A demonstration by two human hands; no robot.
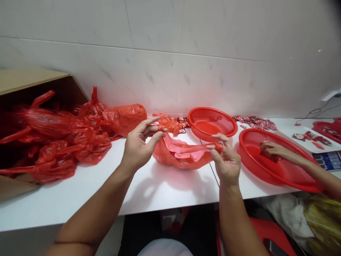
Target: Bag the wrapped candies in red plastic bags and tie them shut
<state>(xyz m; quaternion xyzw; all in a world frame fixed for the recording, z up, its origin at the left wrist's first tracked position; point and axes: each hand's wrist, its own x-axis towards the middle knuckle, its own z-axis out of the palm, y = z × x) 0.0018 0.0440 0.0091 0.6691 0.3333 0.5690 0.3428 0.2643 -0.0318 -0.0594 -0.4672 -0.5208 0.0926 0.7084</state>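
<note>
A red plastic bag (pixel 173 160) hangs between my two hands, just over the white table. My left hand (pixel 140 144) pinches one handle of it between thumb and fingers. The other handle is gripped by my right hand (pixel 226 158). The bag's mouth gapes toward me, and pink and red contents (pixel 186 155) show inside; their kind is hard to make out. Behind the bag lie a crumpled red bag (pixel 169 123) and several small red wrapped packets (pixel 182 125).
At left, a cardboard box (pixel 34 76) on its side spills several filled red bags (pixel 50 121). A red basket (pixel 212 124) stands by the wall. Another person's hand (pixel 274 149) reaches into a larger red basket (pixel 255 174). Further right is a white tray (pixel 289 135).
</note>
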